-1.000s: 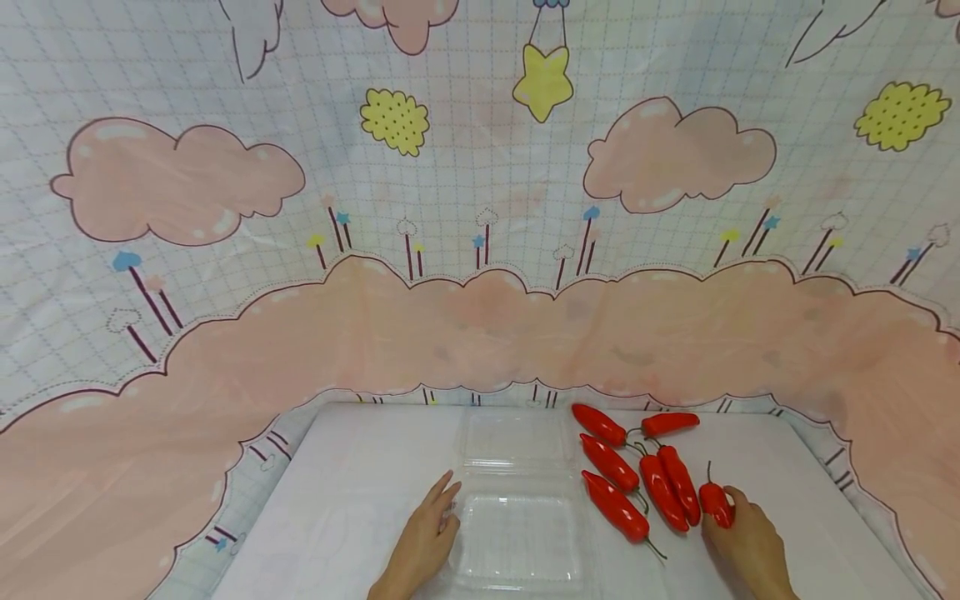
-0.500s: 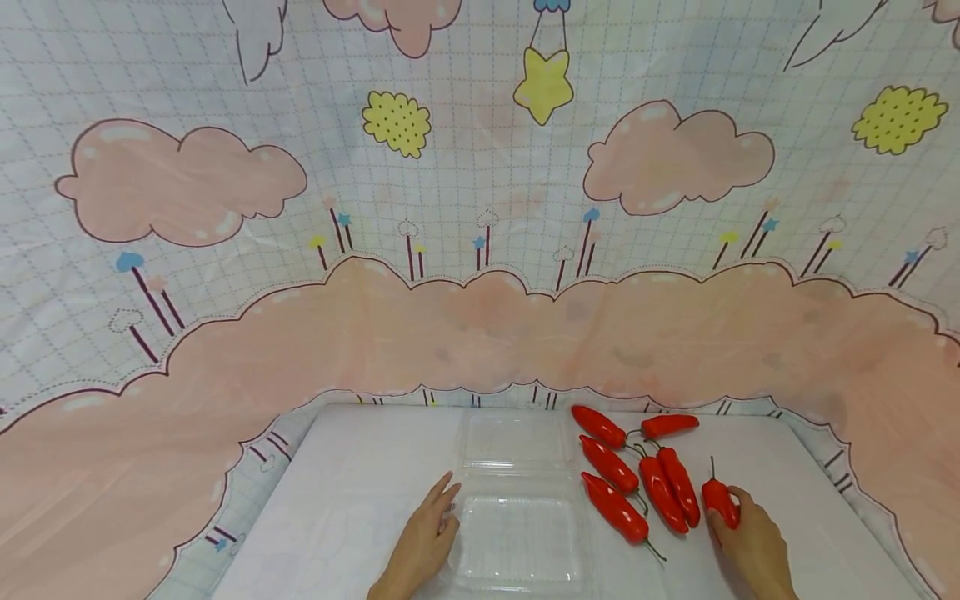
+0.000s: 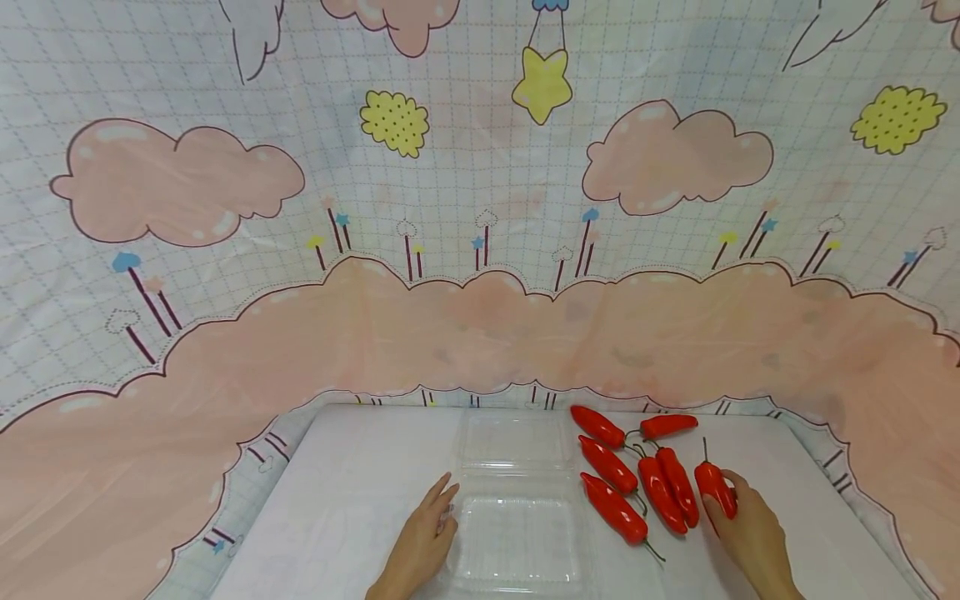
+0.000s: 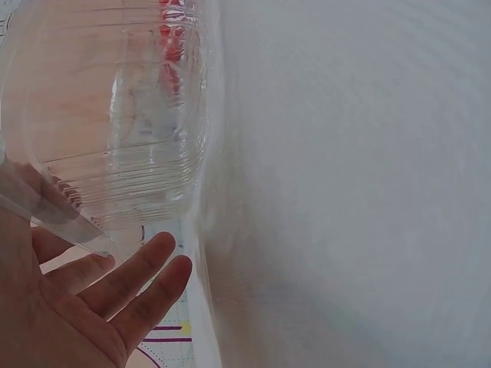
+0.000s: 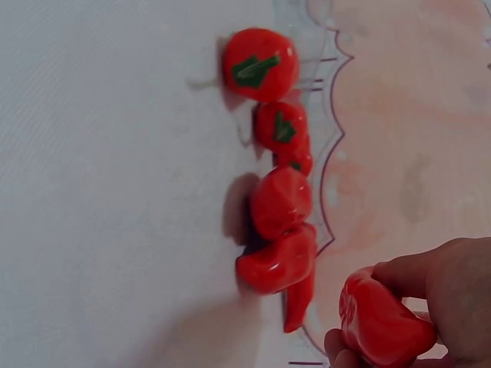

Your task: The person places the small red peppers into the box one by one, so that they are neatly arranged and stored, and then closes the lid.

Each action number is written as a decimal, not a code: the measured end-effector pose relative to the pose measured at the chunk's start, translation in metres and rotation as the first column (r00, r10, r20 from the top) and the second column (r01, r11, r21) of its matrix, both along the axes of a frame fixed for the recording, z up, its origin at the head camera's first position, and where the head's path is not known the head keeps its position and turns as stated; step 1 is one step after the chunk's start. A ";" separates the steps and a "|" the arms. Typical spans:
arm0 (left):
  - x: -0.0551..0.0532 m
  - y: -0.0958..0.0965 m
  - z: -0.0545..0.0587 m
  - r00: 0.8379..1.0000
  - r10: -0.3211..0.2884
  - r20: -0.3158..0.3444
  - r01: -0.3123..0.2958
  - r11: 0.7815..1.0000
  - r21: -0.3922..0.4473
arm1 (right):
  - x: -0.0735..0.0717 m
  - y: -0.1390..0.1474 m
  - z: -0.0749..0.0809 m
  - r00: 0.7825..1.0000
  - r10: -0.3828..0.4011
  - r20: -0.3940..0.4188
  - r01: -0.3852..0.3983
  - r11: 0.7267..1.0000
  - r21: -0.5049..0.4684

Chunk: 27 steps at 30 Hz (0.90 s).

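One glossy, thin-stemmed red pepper (image 3: 716, 489) in the gripping right hand (image 3: 752, 532), left hand (image 3: 422, 535) loose-fingered

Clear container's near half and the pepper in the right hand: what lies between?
In the head view, three red peppers: one nearer the container, then two side by side nearer the held pepper.

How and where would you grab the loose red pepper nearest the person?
I'd probably grip that red pepper around its thick middle, coming from above, across its width: it lies on its side on the table, upper surface uncovered, and its stem looks thin.
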<state>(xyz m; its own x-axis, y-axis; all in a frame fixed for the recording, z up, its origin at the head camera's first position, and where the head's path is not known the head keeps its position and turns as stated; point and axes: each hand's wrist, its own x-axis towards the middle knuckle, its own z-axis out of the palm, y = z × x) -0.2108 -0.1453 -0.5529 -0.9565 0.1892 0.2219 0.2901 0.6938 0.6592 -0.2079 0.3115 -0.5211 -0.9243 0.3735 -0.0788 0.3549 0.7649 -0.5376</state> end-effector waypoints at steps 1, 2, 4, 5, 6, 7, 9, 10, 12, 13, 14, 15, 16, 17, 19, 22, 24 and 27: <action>0.000 0.000 0.000 1.000 -0.001 0.001 0.001 1.000 -0.001 | 0.000 -0.001 0.002 1.000 0.005 -0.008 -0.005 1.000 0.000; 0.000 0.000 0.000 1.000 -0.002 0.001 0.002 1.000 0.000 | 0.001 -0.003 0.005 1.000 0.008 -0.015 -0.008 1.000 -0.001; 0.000 0.000 0.000 1.000 -0.001 -0.001 0.001 1.000 -0.001 | 0.002 -0.006 0.009 1.000 0.016 -0.027 -0.016 1.000 0.004; 0.000 0.000 0.000 1.000 0.000 -0.002 0.000 1.000 -0.001 | 0.003 -0.008 0.011 0.999 0.020 -0.034 -0.019 1.000 0.005; 0.000 0.000 0.000 1.000 0.001 -0.003 -0.001 1.000 -0.001 | 0.004 -0.010 0.014 0.999 0.023 -0.042 -0.023 1.000 0.008; 0.000 0.000 0.000 1.000 0.003 -0.004 -0.003 1.000 -0.001 | 0.005 -0.012 0.016 0.998 0.028 -0.048 -0.028 1.000 0.009; 0.000 0.000 0.000 1.000 0.005 -0.003 -0.005 1.000 0.000 | 0.006 -0.016 0.021 0.998 0.036 -0.059 -0.035 0.999 0.014; 0.000 0.000 0.000 1.000 0.005 -0.003 -0.005 1.000 0.000 | 0.007 -0.018 0.023 0.997 0.038 -0.063 -0.037 0.999 0.014; 0.000 0.001 0.000 1.000 0.005 0.000 -0.005 1.000 0.002 | 0.008 -0.021 0.026 0.997 0.040 -0.068 -0.039 0.999 0.012; 0.000 0.001 0.000 1.000 0.005 0.001 -0.005 1.000 0.003 | 0.008 -0.023 0.028 0.997 0.039 -0.069 -0.039 0.999 0.011; 0.000 0.001 0.000 1.000 0.004 0.002 -0.004 1.000 0.004 | 0.009 -0.025 0.030 0.997 0.040 -0.072 -0.039 0.999 0.010; 0.000 0.001 0.001 1.000 0.005 0.003 -0.005 1.000 0.005 | 0.009 -0.026 0.032 0.996 0.042 -0.073 -0.041 0.999 0.007; 0.000 0.001 0.001 1.000 0.005 0.002 -0.005 1.000 0.005 | 0.010 -0.028 0.033 0.996 0.042 -0.075 -0.042 0.999 0.004; 0.000 0.001 0.001 1.000 0.006 0.003 -0.006 1.000 0.004 | 0.010 -0.030 0.035 0.996 0.045 -0.078 -0.045 0.999 0.003; 0.000 0.001 0.001 1.000 0.008 0.001 -0.008 1.000 0.002 | 0.012 -0.033 0.038 0.995 0.050 -0.084 -0.050 0.999 -0.001; 0.000 0.001 0.001 1.000 0.012 -0.003 -0.012 1.000 -0.002 | 0.014 -0.038 0.041 0.994 0.060 -0.089 -0.061 0.998 -0.005; 0.000 0.001 0.001 1.000 0.015 -0.007 -0.015 1.000 -0.004 | 0.015 -0.042 0.042 0.994 0.066 -0.086 -0.067 0.998 -0.009; 0.000 0.001 0.000 1.000 0.015 -0.010 -0.016 1.000 -0.005 | 0.016 -0.046 0.044 0.994 0.074 -0.085 -0.075 0.997 -0.011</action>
<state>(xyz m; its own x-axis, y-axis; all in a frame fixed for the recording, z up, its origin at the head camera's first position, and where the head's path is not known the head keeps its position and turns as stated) -0.2106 -0.1439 -0.5525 -0.9572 0.1756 0.2302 0.2857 0.7016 0.6528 -0.1923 0.2655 -0.4773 -0.9532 0.3023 -0.0045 0.2499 0.7795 -0.5744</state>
